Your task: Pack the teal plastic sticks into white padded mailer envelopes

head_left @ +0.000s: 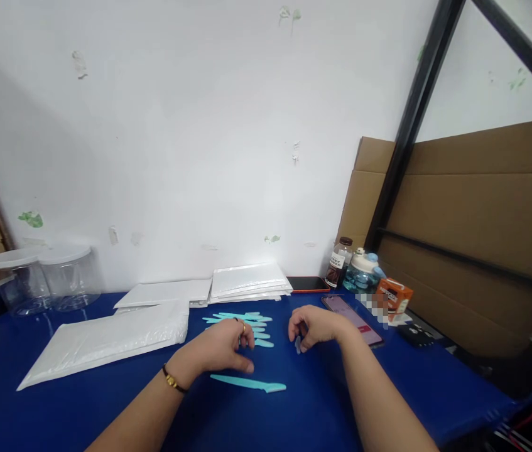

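Note:
Several turquoise eyebrow razors [260, 319] lie in a loose pile on the blue table. My left hand [223, 345] is over the near side of that pile, hiding part of it. Its fingers are curled and its thumb stands apart from them, with nothing visible between. A single eyebrow razor [247, 382] lies nearer to me, below the left hand, its head pointing right. To the right of the pile, my right hand [310, 326] pinches a small clear plastic piece [298, 344] at the tabletop. The fingers partly cover this piece.
White padded envelopes [105, 339] lie at left and in stacks [249, 280] along the wall. Two clear lidded jars [70, 279] stand far left. Phones [308, 284], a dark bottle [338, 263], a water bottle [362, 273] and an orange box [394, 298] are at right.

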Demonstrator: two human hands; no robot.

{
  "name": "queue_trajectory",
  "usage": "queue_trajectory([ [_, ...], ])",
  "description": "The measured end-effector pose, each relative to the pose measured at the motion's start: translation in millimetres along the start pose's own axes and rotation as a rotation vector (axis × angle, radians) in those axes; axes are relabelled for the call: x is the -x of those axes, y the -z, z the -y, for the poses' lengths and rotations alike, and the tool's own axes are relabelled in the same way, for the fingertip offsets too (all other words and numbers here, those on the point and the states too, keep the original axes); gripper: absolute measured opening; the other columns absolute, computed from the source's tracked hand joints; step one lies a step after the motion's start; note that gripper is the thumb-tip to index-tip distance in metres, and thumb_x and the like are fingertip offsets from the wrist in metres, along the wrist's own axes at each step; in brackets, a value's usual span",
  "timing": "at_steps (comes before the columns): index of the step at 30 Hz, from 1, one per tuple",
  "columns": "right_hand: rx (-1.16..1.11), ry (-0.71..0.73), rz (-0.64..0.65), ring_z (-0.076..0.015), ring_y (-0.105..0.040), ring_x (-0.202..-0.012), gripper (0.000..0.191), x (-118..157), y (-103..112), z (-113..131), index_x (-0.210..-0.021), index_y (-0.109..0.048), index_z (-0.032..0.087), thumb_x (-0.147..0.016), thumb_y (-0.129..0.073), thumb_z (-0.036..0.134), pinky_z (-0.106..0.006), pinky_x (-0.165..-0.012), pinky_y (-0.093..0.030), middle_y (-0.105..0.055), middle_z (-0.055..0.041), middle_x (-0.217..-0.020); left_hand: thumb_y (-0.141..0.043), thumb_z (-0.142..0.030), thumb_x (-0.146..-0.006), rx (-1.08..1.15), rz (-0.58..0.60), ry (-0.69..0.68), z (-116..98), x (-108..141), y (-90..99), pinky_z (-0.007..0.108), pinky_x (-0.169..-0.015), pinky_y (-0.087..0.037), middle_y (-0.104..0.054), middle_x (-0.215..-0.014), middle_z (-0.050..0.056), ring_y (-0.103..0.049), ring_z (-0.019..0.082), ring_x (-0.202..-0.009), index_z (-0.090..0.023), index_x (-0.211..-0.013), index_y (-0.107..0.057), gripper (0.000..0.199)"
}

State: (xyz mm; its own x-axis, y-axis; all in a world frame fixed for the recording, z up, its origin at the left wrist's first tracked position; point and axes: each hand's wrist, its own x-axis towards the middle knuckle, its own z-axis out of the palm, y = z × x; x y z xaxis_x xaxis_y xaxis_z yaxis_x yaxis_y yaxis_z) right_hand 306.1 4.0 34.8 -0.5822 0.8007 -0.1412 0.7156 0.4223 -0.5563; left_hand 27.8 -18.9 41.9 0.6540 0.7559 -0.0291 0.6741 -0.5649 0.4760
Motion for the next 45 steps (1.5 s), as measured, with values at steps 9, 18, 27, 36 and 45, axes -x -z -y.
queue_trajectory([
  [9, -0.055, -0.048, -0.048, -0.0106, -0.056, -0.054, 0.017, -12, -16, 11, -0.071, -0.069, 0.017, -0.054, -0.069, 0.016, -0.016, -0.046, -0.039, -0.062, 0.003, -0.06, -0.06, -0.029, -0.066, -0.061, 0.063, 0.028, 4, -1, -4.7, 0.019, -0.047, -0.031, -0.065, -0.067, -0.004, -0.056, 0.01, -0.058, -0.022, -0.072, -0.065, 0.01],
  [18, -0.18, 0.029, 0.005, -0.0121, -0.06, -0.058, 0.023, -15, -22, 18, -0.075, -0.067, 0.016, -0.054, -0.073, 0.021, -0.017, -0.049, -0.043, -0.065, 0.0018, -0.064, -0.06, -0.029, -0.065, -0.076, 0.027, 0.053, 13, -2, -2.3, 0.018, -0.047, -0.031, -0.067, -0.068, -0.003, -0.058, 0.011, -0.059, -0.022, -0.072, -0.065, 0.011],
  [27, -0.152, 0.079, -0.024, -0.0101, -0.057, -0.056, 0.022, -21, -30, 24, -0.076, -0.063, 0.016, -0.054, -0.067, 0.013, -0.016, -0.047, -0.042, -0.061, 0.0034, -0.064, -0.061, -0.027, -0.062, -0.032, 0.018, 0.045, 16, -4, -5.8, 0.017, -0.045, -0.031, -0.066, -0.068, -0.004, -0.056, 0.01, -0.057, -0.023, -0.074, -0.065, 0.013],
  [36, -0.109, 0.095, -0.082, -0.0094, -0.056, -0.056, 0.023, -23, -33, 24, -0.076, -0.061, 0.016, -0.054, -0.065, 0.011, -0.016, -0.049, -0.042, -0.06, 0.0036, -0.065, -0.061, -0.026, -0.062, 0.023, 0.063, 0.062, 17, -4, -4.3, 0.017, -0.047, -0.035, -0.065, -0.067, -0.003, -0.059, 0.011, -0.059, -0.022, -0.076, -0.066, 0.016],
  [45, -0.149, 0.139, -0.067, -0.0102, -0.058, -0.057, 0.023, -27, -40, 37, -0.077, -0.061, 0.016, -0.055, -0.065, 0.01, -0.017, -0.052, -0.044, -0.06, 0.004, -0.065, -0.06, -0.027, -0.066, -0.046, 0.029, 0.032, 11, -7, -6.6, 0.018, -0.051, -0.035, -0.065, -0.069, -0.002, -0.057, 0.011, -0.062, -0.022, -0.079, -0.067, 0.015],
])
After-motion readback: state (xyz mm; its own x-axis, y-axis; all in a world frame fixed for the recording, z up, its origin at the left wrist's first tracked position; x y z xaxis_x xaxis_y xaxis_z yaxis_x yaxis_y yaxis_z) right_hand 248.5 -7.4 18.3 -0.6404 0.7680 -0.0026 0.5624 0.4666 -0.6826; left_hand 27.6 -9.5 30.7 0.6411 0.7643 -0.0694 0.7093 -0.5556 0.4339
